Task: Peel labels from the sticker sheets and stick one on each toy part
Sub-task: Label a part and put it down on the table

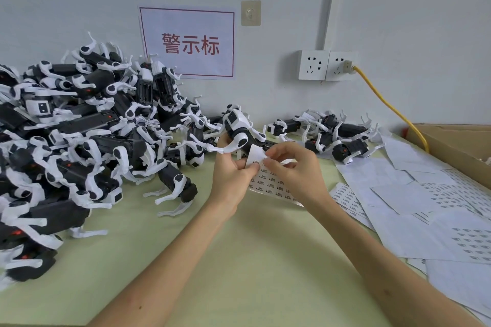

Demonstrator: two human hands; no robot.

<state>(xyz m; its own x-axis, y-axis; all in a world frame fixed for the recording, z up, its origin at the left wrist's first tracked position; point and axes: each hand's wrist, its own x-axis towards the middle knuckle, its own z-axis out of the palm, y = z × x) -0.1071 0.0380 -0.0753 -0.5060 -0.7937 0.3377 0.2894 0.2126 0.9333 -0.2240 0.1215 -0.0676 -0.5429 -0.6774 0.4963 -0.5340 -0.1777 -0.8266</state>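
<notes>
Starting at my left, a big heap of toy dogs (pixel 79 141) crowds the table (pixel 239 260), black bodies and thin white legs tangled together. Next comes my left hand (pixel 233 178), thumb and fingers pinching the top of the sticker sheet (pixel 273 186). One toy dog (pixel 239 127) is propped against its fingers, and I seem to be holding that too. My right hand (pixel 292 170) meets it, fingertips nipped on the sheet's curled upper edge, so the two hands are together on the paper. I cannot tell whether a label is lifted free. The sheet is light and floppy, best held right beside the label being peeled. The toy is hard plastic with legs that look brittle, so I would grip its body. Further right lie a smaller group of toys (pixel 340 138), loose sheets (pixel 425 194) and a cardboard box (pixel 457 148).
</notes>
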